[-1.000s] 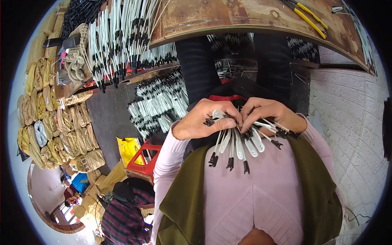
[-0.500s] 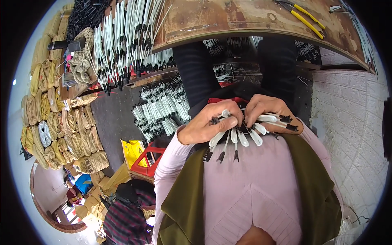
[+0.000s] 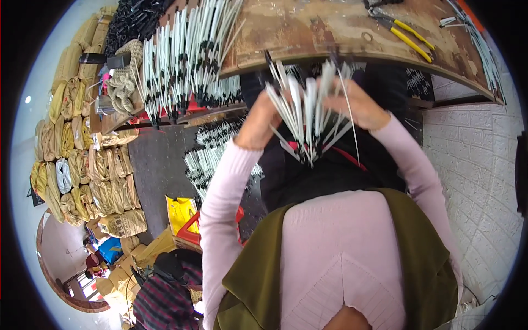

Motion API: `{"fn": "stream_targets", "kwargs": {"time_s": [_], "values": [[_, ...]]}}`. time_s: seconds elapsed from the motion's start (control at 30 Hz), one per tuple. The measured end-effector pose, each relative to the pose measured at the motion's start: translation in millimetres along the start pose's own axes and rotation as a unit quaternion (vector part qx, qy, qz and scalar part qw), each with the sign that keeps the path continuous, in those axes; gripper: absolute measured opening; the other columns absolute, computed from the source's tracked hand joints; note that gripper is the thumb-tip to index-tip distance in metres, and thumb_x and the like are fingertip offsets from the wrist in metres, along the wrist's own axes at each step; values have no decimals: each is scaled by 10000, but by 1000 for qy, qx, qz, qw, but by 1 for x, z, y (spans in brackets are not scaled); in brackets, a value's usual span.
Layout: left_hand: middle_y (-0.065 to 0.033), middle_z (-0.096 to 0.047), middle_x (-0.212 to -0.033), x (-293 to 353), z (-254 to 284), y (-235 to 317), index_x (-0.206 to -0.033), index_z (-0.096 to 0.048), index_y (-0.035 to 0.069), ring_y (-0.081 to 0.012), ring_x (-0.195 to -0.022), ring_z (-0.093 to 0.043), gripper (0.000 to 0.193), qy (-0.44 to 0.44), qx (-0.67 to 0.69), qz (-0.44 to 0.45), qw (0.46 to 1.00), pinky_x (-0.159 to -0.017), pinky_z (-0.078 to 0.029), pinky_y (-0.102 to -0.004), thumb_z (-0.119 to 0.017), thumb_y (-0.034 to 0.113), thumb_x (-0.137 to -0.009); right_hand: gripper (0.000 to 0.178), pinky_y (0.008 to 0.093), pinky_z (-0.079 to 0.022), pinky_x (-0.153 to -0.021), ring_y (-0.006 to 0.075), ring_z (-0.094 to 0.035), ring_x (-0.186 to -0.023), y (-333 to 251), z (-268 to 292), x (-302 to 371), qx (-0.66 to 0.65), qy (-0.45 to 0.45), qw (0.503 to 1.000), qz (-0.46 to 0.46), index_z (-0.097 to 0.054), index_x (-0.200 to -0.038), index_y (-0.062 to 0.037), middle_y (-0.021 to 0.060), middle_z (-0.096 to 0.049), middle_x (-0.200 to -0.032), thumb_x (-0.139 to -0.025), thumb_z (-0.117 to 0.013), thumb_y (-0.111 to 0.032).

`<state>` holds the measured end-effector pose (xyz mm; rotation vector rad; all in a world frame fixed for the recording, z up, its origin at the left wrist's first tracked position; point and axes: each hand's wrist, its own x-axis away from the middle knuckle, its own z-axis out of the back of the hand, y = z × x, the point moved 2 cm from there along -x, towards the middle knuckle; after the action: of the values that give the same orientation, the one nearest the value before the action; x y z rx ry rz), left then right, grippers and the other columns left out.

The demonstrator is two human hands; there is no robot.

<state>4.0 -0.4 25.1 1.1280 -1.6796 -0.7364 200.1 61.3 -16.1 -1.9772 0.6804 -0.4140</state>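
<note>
Out over my lap, near the table edge, is an umbrella frame (image 3: 297, 107), a fan of white ribs with black joints. Its ribs gather to a black point at the lower end and are blurred by motion. My left hand (image 3: 260, 119) grips it from the left side, fingers mostly hidden behind the ribs. From the other side my right hand (image 3: 360, 108) closes round the ribs, its fingertips also covered. One thin white rod (image 3: 351, 118) sticks out below my right hand.
A wooden table (image 3: 308, 33) runs across the front, with yellow-handled pliers (image 3: 410, 39) on it. Many similar frames (image 3: 187, 52) are piled at the left, more on the floor (image 3: 212, 162). A red stool (image 3: 191, 230) stands at lower left; a white brick wall (image 3: 467, 165) is at right.
Both hands have moved away from my chest toward the table edge, carrying the frame. Its ribs, earlier spread toward my chest, now point up toward the table.
</note>
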Motion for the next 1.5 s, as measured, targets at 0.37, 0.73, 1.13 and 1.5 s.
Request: {"fn": "stream_targets", "kwargs": {"time_s": [0.37,0.73,1.13,1.5], "values": [[-99,-555,-1229,60,3,-1,-1353,-459,-8,-187,-1146,-546,738,-307,-88,19,947,-1048,-396,-347,-839,201,-756,230,278,-491,-793,131,-605,-921,-6,-33,47,128,-66,989,21,-684,-959,-11,46,-626,-966,-799,-799,-130],[-64,-652,-892,62,-15,6,-926,-667,17,-135,-779,-618,197,-181,-269,-144,935,-702,-488,-263,-661,-29,-735,224,296,-492,-816,159,-604,-935,-28,-51,46,88,-11,996,-16,-714,-970,-13,52,-625,-999,-770,-810,-48],[-89,-639,-969,66,-13,4,-1003,-671,7,-186,-899,-620,244,-239,-261,-62,933,-803,-489,-308,-740,68,-777,218,265,-483,-829,135,-606,-945,-19,-58,63,101,1,995,-26,-724,-991,-27,49,-634,-1021,-782,-787,-30],[-108,-644,-1039,42,-18,1,-951,-680,-12,-201,-959,-612,242,-181,-217,-51,958,-864,-476,-328,-755,48,-729,283,335,-420,-999,199,-524,-1151,-28,-44,60,159,-1,987,1,-689,-1051,-81,62,-543,-1206,-806,-796,-172]]}}
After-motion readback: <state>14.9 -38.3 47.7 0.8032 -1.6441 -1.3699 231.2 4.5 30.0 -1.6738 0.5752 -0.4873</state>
